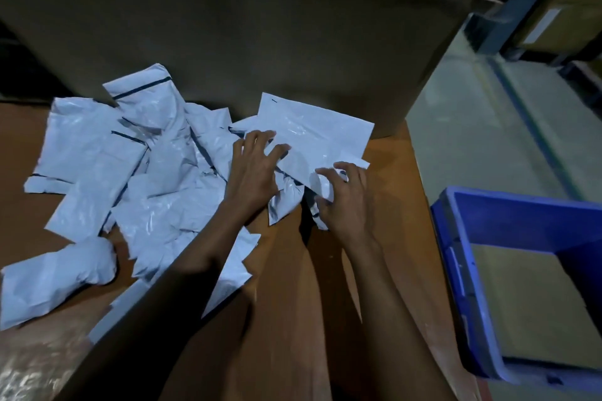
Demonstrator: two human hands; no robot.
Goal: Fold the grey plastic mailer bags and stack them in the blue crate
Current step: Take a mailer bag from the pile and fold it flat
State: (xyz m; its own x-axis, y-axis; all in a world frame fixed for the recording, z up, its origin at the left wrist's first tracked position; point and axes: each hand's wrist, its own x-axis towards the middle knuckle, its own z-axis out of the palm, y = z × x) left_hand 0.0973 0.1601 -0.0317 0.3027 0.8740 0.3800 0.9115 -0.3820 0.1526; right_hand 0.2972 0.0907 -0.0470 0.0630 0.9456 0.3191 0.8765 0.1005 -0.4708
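Right grip (342, 198) pinches mailer bag (319, 137); blue crate (521, 218) cut off at right

body | left arm (182, 273) and right arm (378, 296) are showing bare right down to the frame's lower edge; left grip (252, 172) and right grip (347, 202) are going bare too | shadow is darkening the left arm's lower stretch

One head-worn view looks down, close over the table (394, 172) (blue crate (521, 221) at right edge).
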